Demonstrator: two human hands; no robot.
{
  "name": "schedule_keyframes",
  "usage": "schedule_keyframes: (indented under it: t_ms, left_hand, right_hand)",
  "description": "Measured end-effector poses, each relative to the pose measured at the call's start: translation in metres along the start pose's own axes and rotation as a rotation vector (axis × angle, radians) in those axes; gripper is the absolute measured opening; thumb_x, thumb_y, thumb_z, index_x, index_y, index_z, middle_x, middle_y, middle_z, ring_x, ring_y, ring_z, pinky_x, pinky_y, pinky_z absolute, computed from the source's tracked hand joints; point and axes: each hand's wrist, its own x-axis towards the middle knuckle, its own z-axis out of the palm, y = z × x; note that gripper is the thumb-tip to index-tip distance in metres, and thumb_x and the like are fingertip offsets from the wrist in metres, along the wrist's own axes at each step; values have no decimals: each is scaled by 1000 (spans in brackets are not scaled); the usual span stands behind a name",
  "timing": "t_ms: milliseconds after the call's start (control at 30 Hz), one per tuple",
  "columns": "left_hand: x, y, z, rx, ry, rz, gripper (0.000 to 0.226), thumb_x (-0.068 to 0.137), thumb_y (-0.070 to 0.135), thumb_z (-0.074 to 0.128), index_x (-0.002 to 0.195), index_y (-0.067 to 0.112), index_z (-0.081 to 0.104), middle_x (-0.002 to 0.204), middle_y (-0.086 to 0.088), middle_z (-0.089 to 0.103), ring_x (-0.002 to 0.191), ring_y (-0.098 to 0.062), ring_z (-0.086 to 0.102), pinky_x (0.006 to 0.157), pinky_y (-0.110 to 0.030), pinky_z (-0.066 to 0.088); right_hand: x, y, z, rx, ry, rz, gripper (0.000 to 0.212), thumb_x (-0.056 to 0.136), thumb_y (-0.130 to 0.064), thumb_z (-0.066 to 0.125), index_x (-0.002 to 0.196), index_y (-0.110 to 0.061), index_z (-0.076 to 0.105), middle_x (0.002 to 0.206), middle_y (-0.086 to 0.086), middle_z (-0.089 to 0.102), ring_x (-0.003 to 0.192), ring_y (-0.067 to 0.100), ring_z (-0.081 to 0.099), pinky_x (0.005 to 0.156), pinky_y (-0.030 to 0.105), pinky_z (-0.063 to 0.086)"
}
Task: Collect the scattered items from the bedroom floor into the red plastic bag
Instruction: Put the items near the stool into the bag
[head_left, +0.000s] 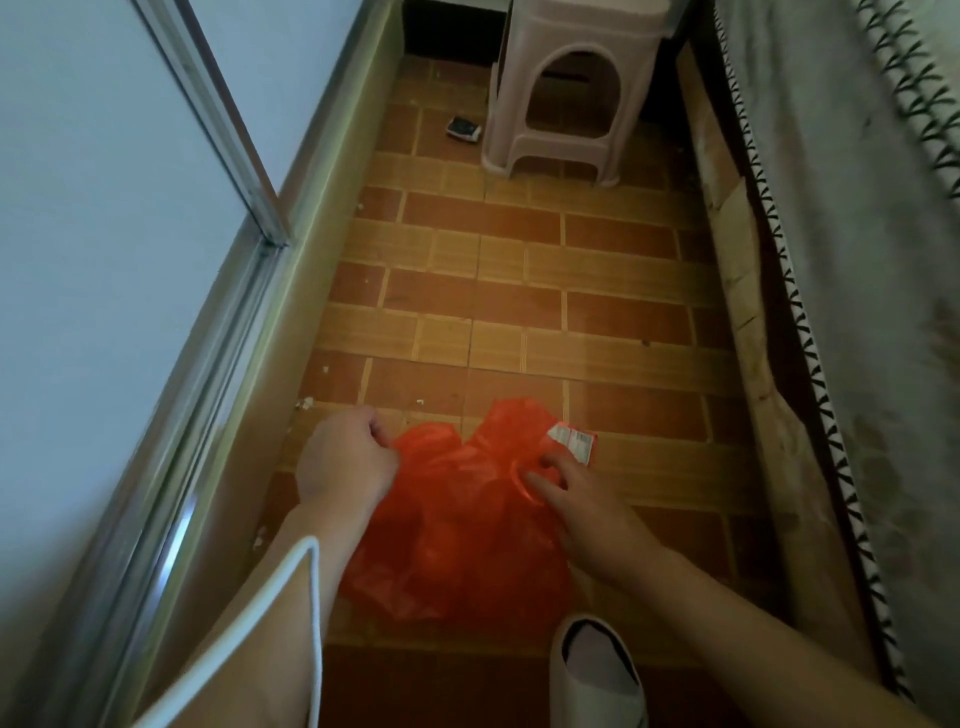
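Tiled floor (519, 291), pink stool (566, 93), bed (831, 208).

The red bag (457, 525) hides part of the small packet (571, 441); the far dark item (464, 129) is too small to identify.

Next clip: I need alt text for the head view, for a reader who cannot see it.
A person bends over a red bag on a tiled floor, the left hand pinching its edge and the right hand at a handle loop. A small wrapper lies at the bag's far edge; a dark packet lies beside a pink stool further off.
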Motion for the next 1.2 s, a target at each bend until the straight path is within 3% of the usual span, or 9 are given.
schedule_keyframes:
  t_ms: [167, 333, 467, 533, 667, 800, 900, 1067, 1200]
  left_hand:
    - [0, -13, -4, 136, -79, -67, 7, 81, 18, 67, 80, 24, 64, 90, -3, 67, 85, -29, 64, 67, -36, 50]
    - [-5, 11, -20, -8, 200, 316, 20, 89, 26, 70, 109, 22, 66, 121, 1, 54, 115, -23, 52, 92, -40, 50]
    - [-13, 29, -9, -67, 87, 572, 41, 85, 54, 69, 119, 31, 68, 134, 7, 55, 129, -18, 47, 107, -42, 44]
    - [-14, 28, 5, 21, -65, 527, 50, 82, 64, 65, 124, 38, 66, 139, 6, 55, 132, -20, 48, 108, -48, 44]
    - [-15, 16, 19, 129, -287, 363, 52, 76, 64, 74, 121, 39, 69, 130, 2, 65, 118, -23, 63, 96, -38, 53]
    - [-21, 8, 22, 209, -436, 228, 33, 80, 39, 80, 113, 35, 73, 113, 7, 74, 110, -19, 68, 83, -25, 49]
    - [-22, 0, 22, 283, -441, 161, 16, 81, 20, 69, 96, 26, 71, 107, -1, 75, 104, -24, 70, 81, -28, 53]
    - [-19, -20, 21, 299, -362, 81, 28, 80, 22, 64, 107, 23, 73, 103, -4, 74, 100, -29, 71, 80, -34, 56]
    - [-16, -36, 3, 263, -209, 11, 6, 84, 14, 61, 82, 20, 64, 88, -5, 67, 86, -31, 66, 70, -34, 49]
  right_hand:
    - [-15, -10, 2, -9, 100, 19, 59, 83, -28, 55, 142, -23, 53, 145, 3, 45, 130, 25, 48, 104, 48, 43]
    - [-10, -33, -34, 84, 510, -15, 49, 82, -23, 63, 131, -15, 62, 138, 7, 51, 128, 25, 48, 102, 50, 42]
    - [7, -54, -64, 38, 642, -110, 52, 87, -30, 72, 135, -13, 62, 142, 11, 50, 131, 29, 47, 108, 46, 37]
    - [18, -63, -70, -64, 544, -146, 63, 90, -45, 68, 145, -18, 54, 153, 10, 42, 143, 31, 38, 117, 51, 30]
    - [41, -54, -53, -340, 188, -164, 96, 83, -73, 62, 161, -33, 25, 171, 4, 12, 159, 30, 3, 125, 62, 9]
    - [50, -31, -12, -496, -122, -161, 116, 74, -76, 71, 164, -33, 11, 172, 11, 2, 158, 38, -1, 124, 64, 4]
    - [40, -23, 11, -462, -207, -109, 119, 74, -69, 76, 164, -36, 4, 172, 10, -1, 158, 38, 1, 124, 63, 10]
    - [22, -22, 40, -431, -334, -115, 122, 78, -59, 79, 163, -36, -5, 172, 10, -8, 158, 37, 0, 122, 60, 17]
    - [17, -17, 51, -441, -348, -80, 116, 85, -56, 74, 164, -31, -6, 172, 11, -7, 158, 36, 0, 122, 58, 18]
